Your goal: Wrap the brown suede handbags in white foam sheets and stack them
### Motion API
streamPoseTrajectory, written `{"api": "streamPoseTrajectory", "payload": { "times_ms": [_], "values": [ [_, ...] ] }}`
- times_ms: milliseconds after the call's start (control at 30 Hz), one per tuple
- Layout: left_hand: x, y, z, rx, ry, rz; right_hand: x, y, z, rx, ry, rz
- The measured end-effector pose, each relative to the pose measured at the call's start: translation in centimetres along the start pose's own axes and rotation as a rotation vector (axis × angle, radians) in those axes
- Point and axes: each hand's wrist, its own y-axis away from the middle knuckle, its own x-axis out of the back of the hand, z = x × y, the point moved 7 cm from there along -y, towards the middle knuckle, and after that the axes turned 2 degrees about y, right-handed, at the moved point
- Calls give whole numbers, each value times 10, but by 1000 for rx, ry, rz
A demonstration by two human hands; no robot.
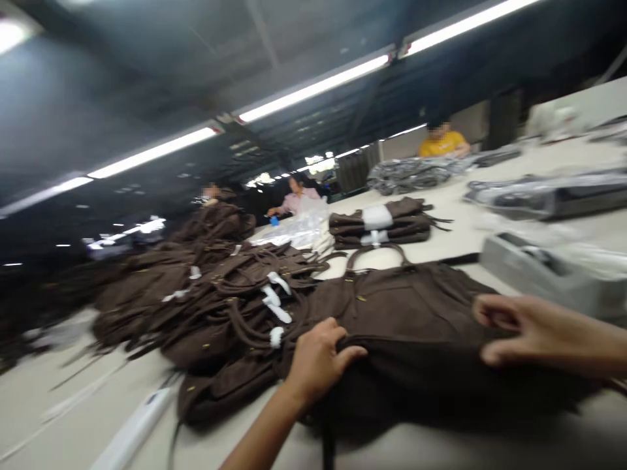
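Observation:
A dark brown cloth handbag point(392, 300) with looped handles lies on the table in front of me. My left hand point(318, 359) grips the bag's left side, the thumb along the fabric and the fingertips partly hidden. At the bag's right end is my right hand point(519, 329), its fingers curled and its thumb apart, with a gap between them; whether it touches the cloth is hard to tell. Left of the bag lies a heap of similar brown bags point(210, 294), some with white wrapping on the handles.
A grey tape dispenser point(543, 267) stands beyond my right hand. Folded brown bags point(382, 222) lie farther back, with plastic-wrapped goods point(553, 192) at right. A white bar-shaped object point(137, 427) lies front left. Several people sit or stand behind the tables.

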Motion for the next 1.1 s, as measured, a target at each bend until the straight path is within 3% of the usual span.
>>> {"api": "streamPoseTrajectory", "payload": {
  "times_ms": [33,67,167,233,300,400,500,600,800,1000,1100],
  "values": [
    [0,-3,1,-6,29,-32,-4,3,-1,1,-30,-172],
    [-1,-7,0,-14,55,-60,-3,4,-2,-17,-40,-259],
    [-9,-17,-11,-71,-53,-56,2,-6,-6,-30,130,-268],
    [-6,-11,-5,-302,-185,166,-1,-9,-7,-14,296,-250],
    [-7,12,8,-601,-313,425,-10,-5,-7,26,418,-216],
    [-24,42,17,-844,-462,578,-30,11,-1,145,465,-166],
    [-35,51,20,-876,-509,592,-40,27,8,216,373,-130],
    [-34,55,19,-924,-496,610,-28,32,11,199,276,-87],
    [-24,51,10,-860,-541,712,-9,24,-19,280,201,-138],
    [-16,54,19,-740,-570,748,-40,24,-43,234,187,-312],
    [-13,52,19,-651,-448,665,-50,22,-31,207,182,-237]
  ]
}}
